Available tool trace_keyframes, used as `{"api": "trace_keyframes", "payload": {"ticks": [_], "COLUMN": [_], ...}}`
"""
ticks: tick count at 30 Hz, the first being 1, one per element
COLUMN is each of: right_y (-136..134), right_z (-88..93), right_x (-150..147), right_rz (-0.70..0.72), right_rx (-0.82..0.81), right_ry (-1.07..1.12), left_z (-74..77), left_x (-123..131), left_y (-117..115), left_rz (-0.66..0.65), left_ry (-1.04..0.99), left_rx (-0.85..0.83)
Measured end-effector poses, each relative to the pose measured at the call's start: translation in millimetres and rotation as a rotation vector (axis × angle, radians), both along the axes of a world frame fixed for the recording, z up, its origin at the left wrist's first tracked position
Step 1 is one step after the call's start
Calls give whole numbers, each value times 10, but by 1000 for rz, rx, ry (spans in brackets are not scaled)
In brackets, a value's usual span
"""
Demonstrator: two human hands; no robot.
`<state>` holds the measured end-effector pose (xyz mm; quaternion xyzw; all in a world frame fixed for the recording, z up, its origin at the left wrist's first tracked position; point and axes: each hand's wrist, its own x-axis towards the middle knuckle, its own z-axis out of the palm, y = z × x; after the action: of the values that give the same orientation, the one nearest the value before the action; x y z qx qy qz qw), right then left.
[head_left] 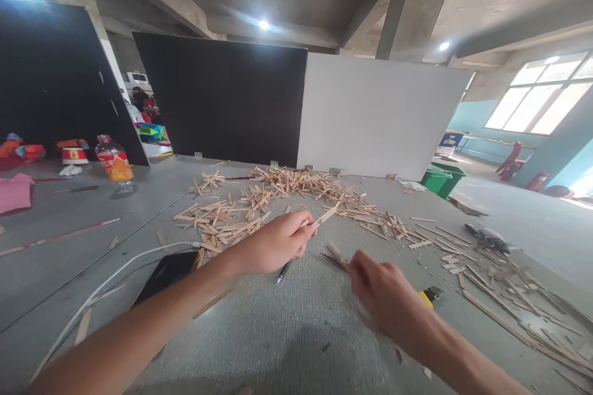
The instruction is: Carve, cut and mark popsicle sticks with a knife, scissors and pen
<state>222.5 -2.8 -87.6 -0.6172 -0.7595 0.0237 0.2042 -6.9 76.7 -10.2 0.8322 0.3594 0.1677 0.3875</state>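
Observation:
My left hand (pixel 282 237) is closed in a pinch on a light wooden craft stick (pixel 327 216), which points up and right toward the pile. A dark pen-like thing with a silver tip (pixel 280 276) shows just below that hand; I cannot tell whether it is held or lies on the table. My right hand (pixel 382 290), slightly blurred, is closed around what looks like a pair of scissors (pixel 336 258). Two thin pointed blades stick out leftward, a little apart, and the handles are hidden in the fist. The tool and the stick do not touch.
Loose craft sticks (pixel 301 182) are heaped across the grey table (pixel 259 333). A phone (pixel 164 274) with a white cable (pixel 125 265) lies left, near a drink bottle (pixel 113 163). A yellow-and-black object (pixel 428 296) sits by my right wrist, and wood scraps (pixel 519 321) cover the right.

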Motion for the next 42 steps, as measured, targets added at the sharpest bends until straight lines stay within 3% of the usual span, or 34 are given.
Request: {"api": "trace_keyframes", "payload": {"ticks": [4, 8, 23, 32, 42], "right_y": [-54, -135, -193, -229, -236], "right_z": [344, 491, 423, 438, 452], "right_x": [144, 192, 153, 122, 122], "right_rz": [-129, -156, -37, -43, 46], "right_rx": [356, 490, 672, 809, 836], "right_ry": [261, 298, 406, 326, 270], "left_z": [55, 76, 129, 169, 144], "left_x": [16, 36, 40, 55, 56], "left_y": [-89, -204, -377, -399, -392], "left_rz": [-77, -135, -149, -161, -158], "left_ry": [-36, -75, -152, -178, -257], "left_rx": [-161, -248, -327, -384, -466]}}
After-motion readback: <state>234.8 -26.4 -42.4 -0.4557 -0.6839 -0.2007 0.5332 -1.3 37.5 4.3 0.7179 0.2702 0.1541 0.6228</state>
